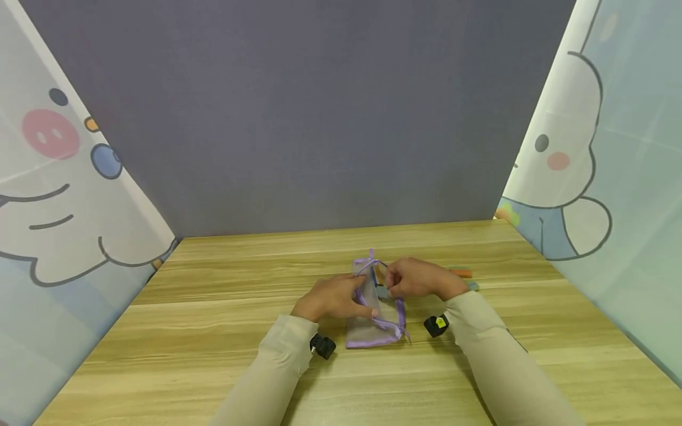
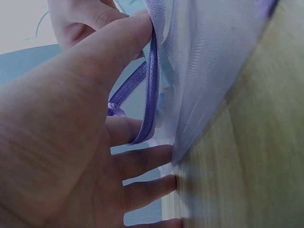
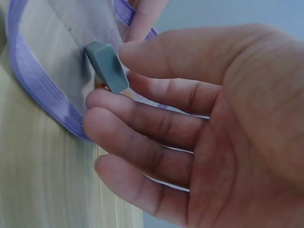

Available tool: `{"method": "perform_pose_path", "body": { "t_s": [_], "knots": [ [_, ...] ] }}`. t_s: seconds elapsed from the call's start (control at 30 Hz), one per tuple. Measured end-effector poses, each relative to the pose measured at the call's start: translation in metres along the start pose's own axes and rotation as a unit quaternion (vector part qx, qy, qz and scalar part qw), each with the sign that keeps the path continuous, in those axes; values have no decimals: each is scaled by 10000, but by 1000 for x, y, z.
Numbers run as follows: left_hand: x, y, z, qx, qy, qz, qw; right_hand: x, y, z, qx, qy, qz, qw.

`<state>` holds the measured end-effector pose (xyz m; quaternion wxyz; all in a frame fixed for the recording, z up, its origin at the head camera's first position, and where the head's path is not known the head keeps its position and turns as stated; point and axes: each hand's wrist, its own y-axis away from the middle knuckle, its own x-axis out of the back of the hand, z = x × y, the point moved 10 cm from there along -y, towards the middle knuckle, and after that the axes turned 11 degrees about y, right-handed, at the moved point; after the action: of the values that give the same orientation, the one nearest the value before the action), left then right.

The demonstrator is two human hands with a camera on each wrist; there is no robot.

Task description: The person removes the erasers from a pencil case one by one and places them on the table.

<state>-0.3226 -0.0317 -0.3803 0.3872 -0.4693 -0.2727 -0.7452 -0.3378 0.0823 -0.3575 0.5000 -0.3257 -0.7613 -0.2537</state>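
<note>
A mesh pouch (image 1: 367,331) with purple zipper trim lies on the table, its mouth spread apart. At the mouth's near-left edge is my left hand (image 1: 334,296), thumb and index finger wide apart against the zipper edge (image 2: 151,85). Its other fingers reach out straight beside the mesh (image 2: 213,52). My right hand (image 1: 418,278) is over the opening, pinching the end of a small grey-green block (image 3: 107,66) between thumb and index fingertip. The block is tilted just above the mesh. A thin orange item (image 1: 379,274) shows in the pouch, partly hidden.
Right of the pouch, partly behind my right wrist, lie an orange piece (image 1: 461,273) and a grey-green piece (image 1: 472,285). A grey panel (image 1: 335,118) stands along the back of the wooden table (image 1: 240,331). Cartoon-printed sheets hang at both sides.
</note>
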Motion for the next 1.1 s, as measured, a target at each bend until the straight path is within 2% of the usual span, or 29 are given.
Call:
{"method": "perform_pose_path", "body": {
  "t_s": [0.37, 0.7, 1.1],
  "knots": [
    [-1, -2, -1, -9, -42, -31, 10000, -9, 0, 3, -375, -13, -437, 9983],
    [-2, -2, -4, 81, 76, -76, 9999, -12, 1, -1, -306, -144, -538, 9980],
    [-4, -3, -5, 101, 60, -100, 9999, -13, -2, 3, -461, -87, -484, 9977]
  ]
}}
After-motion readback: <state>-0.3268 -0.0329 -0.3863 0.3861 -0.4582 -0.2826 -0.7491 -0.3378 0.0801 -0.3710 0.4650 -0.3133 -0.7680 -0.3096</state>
